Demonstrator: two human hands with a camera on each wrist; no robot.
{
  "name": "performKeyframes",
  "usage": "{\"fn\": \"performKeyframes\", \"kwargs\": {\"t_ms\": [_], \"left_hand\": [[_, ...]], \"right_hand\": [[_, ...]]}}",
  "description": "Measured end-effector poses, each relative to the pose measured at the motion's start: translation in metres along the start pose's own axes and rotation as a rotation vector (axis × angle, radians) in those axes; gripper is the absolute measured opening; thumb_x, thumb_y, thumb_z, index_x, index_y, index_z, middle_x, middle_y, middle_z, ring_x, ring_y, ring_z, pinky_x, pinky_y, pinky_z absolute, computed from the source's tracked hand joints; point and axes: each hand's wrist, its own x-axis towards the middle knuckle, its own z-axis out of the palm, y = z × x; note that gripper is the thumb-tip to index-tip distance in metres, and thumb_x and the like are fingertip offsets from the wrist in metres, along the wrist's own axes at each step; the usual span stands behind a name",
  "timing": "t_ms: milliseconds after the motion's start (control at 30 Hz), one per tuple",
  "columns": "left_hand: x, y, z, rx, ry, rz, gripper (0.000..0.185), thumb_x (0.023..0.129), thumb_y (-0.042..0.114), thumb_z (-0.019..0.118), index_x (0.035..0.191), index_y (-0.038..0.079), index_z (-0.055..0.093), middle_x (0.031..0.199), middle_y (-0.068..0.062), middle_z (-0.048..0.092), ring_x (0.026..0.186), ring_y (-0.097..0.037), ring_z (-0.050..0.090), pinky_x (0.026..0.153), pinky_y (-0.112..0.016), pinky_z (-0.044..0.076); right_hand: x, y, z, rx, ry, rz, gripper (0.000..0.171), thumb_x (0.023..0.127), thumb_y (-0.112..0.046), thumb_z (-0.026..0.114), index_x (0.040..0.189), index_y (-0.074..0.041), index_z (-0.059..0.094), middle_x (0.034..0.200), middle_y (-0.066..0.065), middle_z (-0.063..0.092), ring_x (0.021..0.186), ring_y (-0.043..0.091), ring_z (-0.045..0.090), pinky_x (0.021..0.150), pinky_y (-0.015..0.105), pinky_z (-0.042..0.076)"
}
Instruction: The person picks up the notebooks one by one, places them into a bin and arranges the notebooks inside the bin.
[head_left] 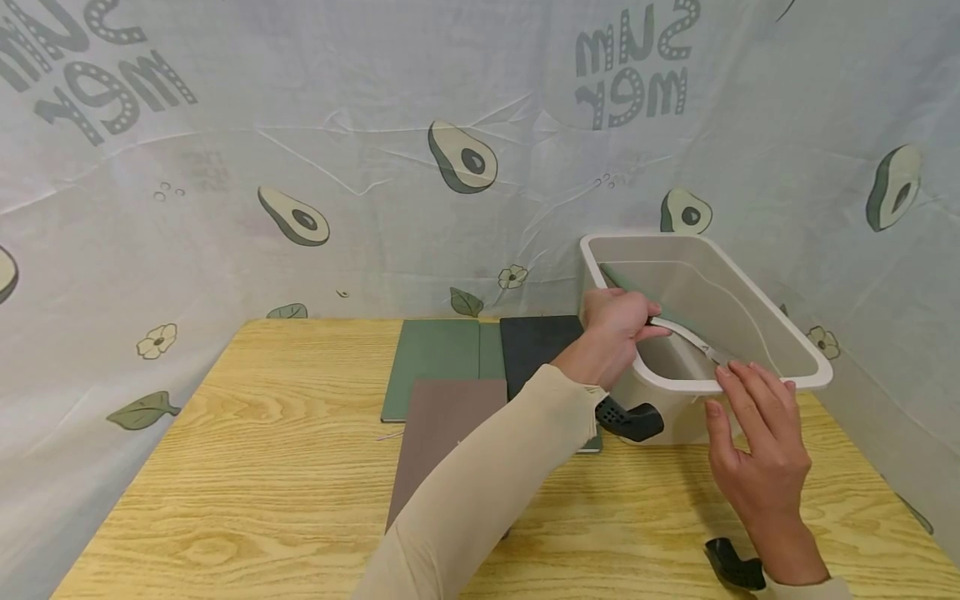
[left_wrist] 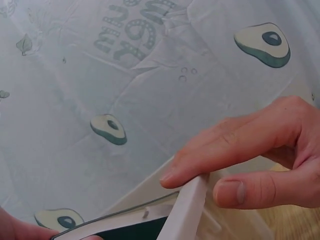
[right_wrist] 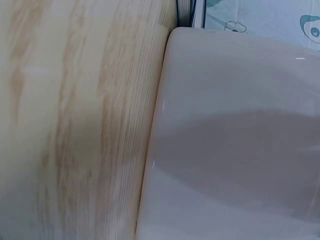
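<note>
My left hand [head_left: 617, 318] reaches over the near left side of a whitish plastic bin [head_left: 772, 317] and pinches the edge of a green notebook [head_left: 678, 327]. The notebook is inside the bin, its pale page edge bowed and its lower part hidden by the rim. In the left wrist view, the notebook [left_wrist: 135, 229] shows a dark green cover, with the left fingertips at its corner. My right hand [head_left: 763, 450] rests its fingertips on the bin's front rim, fingers nearly straight and thumb outside the wall. The right wrist view shows only the bin's outer wall [right_wrist: 240, 135] and the tabletop.
Left of the bin, a green notebook [head_left: 435, 358], a black notebook [head_left: 536, 346] and a brown notebook [head_left: 450, 417] lie overlapping on the wooden table [head_left: 285, 467]. My left sleeve covers part of them. A patterned curtain [head_left: 360, 125] hangs behind the table and bin.
</note>
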Motion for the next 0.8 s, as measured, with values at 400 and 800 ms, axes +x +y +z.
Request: {"fn": "performKeyframes", "kwargs": {"t_ms": [400, 800], "left_hand": [[-0.008, 0.011, 0.015, 0.065, -0.092, -0.008, 0.024, 0.091, 0.026, 0.077, 0.101, 0.006, 0.069, 0.102, -0.004, 0.063, 0.099, -0.022, 0.06, 0.113, -0.055, 0.047], [-0.01, 0.022, 0.014, -0.073, -0.202, -0.013, 0.03, 0.1, 0.042, 0.065, 0.082, 0.018, 0.07, 0.089, 0.002, 0.061, 0.09, -0.018, 0.056, 0.116, -0.064, 0.039]], "right_hand": [[0.001, -0.001, 0.001, 0.002, -0.006, -0.012, 0.049, 0.107, -0.041, 0.063, 0.121, 0.003, 0.077, 0.12, 0.03, 0.074, 0.117, 0.052, 0.064, 0.126, 0.059, 0.035], [0.0, -0.001, 0.001, 0.009, 0.008, -0.004, 0.047, 0.107, -0.04, 0.064, 0.121, 0.003, 0.078, 0.119, 0.03, 0.074, 0.118, 0.052, 0.063, 0.124, 0.062, 0.037]]}}
